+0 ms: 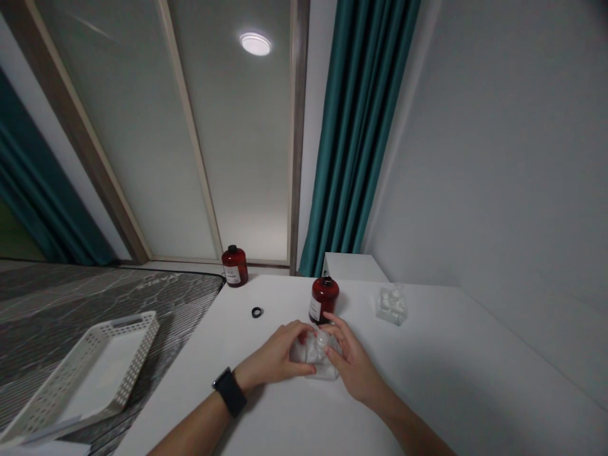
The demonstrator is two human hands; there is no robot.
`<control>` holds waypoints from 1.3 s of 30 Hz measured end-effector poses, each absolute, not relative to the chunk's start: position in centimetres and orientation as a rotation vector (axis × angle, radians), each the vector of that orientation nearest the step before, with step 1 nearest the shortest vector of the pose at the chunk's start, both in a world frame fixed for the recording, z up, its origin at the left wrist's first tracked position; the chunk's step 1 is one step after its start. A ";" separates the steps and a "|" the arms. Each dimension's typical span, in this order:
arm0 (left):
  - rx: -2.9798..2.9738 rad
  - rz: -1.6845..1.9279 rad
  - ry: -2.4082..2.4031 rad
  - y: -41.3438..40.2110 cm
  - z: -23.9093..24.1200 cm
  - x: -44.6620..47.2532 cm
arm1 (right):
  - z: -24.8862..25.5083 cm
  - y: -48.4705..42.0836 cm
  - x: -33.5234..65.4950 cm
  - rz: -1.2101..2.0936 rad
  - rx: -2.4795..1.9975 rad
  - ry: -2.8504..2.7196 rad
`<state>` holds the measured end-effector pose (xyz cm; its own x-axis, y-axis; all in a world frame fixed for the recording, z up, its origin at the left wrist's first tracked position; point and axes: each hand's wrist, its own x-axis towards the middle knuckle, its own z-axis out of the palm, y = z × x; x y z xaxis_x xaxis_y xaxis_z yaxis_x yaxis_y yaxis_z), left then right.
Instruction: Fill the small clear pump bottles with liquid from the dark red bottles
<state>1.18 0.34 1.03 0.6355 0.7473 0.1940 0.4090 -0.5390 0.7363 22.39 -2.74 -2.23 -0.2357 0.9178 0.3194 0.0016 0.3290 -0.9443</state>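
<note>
A clear plastic pack (pixel 313 349), which looks like small clear bottles in wrapping, lies on the white table in front of me. My left hand (pixel 280 356) is closed around its left side, thumb along the near edge and fingers at the back. From the right, my right hand (pixel 351 361) grips it, with the thumb and fingers bent about a round clear piece on top. Just behind the pack stands a dark red-brown bottle (pixel 325 295) with a white label and an open-looking black neck; the fingers of my right hand overlap its base in view.
Another red-brown bottle (pixel 234 268), black-capped, stands at the far left table corner. A black ring (pixel 256 312) lies nearer. A second clear pack (pixel 391 306) is at the right. A white perforated basket (pixel 121 373) sits left, beyond the edge of the white table (pixel 427 380).
</note>
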 end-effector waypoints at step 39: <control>2.406 0.598 1.825 6.2 -1.2 -6.5 | -0.8 -3.6 22.8 0.781 -1.194 -1.853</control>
